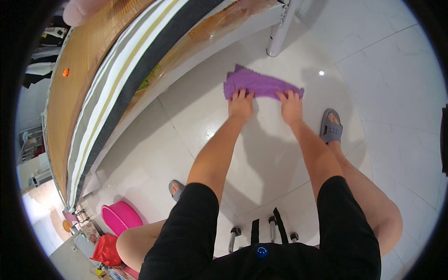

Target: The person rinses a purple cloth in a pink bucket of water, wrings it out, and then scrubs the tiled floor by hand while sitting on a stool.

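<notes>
A purple cloth (259, 82) with jagged edges spreads out ahead of me, over the pale tiled floor (196, 115). My left hand (241, 105) grips its near edge towards the left end. At the right corner, my right hand (291, 109) has its fingers bent over the same edge. Between the two hands the cloth is stretched fairly straight. Whether it lies on the tiles or hangs slightly above them, I cannot tell. Both thumbs are partly hidden.
A bed with a striped mattress side (115, 73) runs along the left; its metal leg (274, 42) stands beyond the cloth. A small orange object (65, 72) lies on top. Near my left knee are a pink basin (122, 215) and a red bag (106, 250). Chair casters (236, 231) stand below me.
</notes>
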Motion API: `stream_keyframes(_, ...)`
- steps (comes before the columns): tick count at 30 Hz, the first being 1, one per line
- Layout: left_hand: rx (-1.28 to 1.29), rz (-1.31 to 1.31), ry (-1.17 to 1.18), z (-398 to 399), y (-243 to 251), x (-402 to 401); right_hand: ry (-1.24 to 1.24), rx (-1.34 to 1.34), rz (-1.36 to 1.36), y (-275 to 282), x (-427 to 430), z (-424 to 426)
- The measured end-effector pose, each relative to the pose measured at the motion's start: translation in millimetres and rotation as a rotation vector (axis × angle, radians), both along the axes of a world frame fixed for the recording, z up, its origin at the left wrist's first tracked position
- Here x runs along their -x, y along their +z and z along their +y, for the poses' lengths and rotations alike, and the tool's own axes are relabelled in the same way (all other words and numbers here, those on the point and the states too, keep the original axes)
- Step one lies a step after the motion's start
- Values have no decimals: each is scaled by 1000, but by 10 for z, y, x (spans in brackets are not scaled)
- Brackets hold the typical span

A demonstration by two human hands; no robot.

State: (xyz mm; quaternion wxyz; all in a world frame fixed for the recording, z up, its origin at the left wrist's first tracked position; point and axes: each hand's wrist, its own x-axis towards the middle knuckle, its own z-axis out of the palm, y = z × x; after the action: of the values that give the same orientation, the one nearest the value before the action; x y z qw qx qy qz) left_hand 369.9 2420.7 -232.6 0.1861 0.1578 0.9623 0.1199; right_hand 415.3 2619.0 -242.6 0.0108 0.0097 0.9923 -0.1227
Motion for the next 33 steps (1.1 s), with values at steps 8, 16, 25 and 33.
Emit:
stream_keyframes(8, -124, 116, 91, -1248, -154, -2403, 109, 130, -61, -62, -2491, -1220)
stream_keyframes(16, -178, 235, 198, -1604, 39, -2832, 407, 331, 107, 27, -2338, -1312)
stream_keyframes(25, -407, 231, 149, 436, -10, -886, 193, -46, 67, 240, -214, 686)
stream_keyframes(33, -251, 57, 19, 498, -91, -1821, -320, -75, 9, -76, -1939, 159)
